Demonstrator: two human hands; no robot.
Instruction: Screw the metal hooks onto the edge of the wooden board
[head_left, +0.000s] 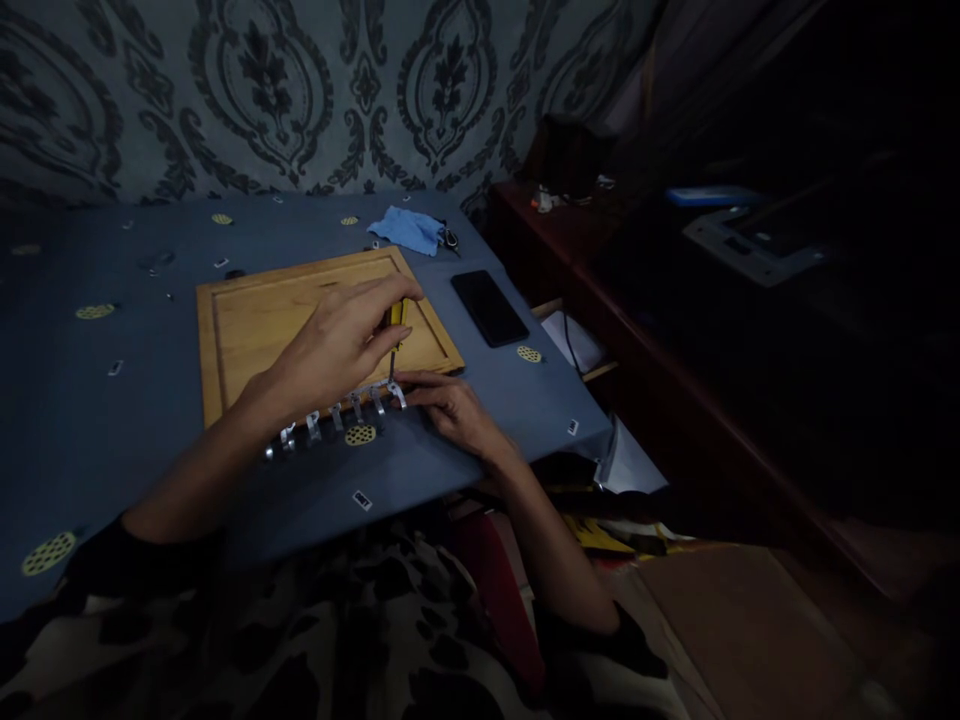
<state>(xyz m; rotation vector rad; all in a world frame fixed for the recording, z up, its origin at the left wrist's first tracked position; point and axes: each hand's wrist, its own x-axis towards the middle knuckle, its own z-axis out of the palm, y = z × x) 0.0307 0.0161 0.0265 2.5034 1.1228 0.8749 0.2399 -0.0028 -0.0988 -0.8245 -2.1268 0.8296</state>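
Note:
My left hand [330, 340] grips the yellow handle of a screwdriver [397, 320] from above, fingers wrapped round it. The shaft points down to the right end of a row of silver metal hooks [356, 403]. These hooks run along the near edge of a framed wooden board [262, 315], which lies flat. Beside the rightmost hook, my right hand [454, 412] has its fingers stretched toward the metal, touching at the board's near right part. My left forearm and hand cover part of the board.
A blue-grey patterned cloth [150, 350] covers the table. Right of the board lies a black phone [490, 307]; behind it are a light blue rag [409, 230] and a small dark item [450, 238]. A dark red wooden desk [637, 330] stands along the right, with an open drawer [574, 340].

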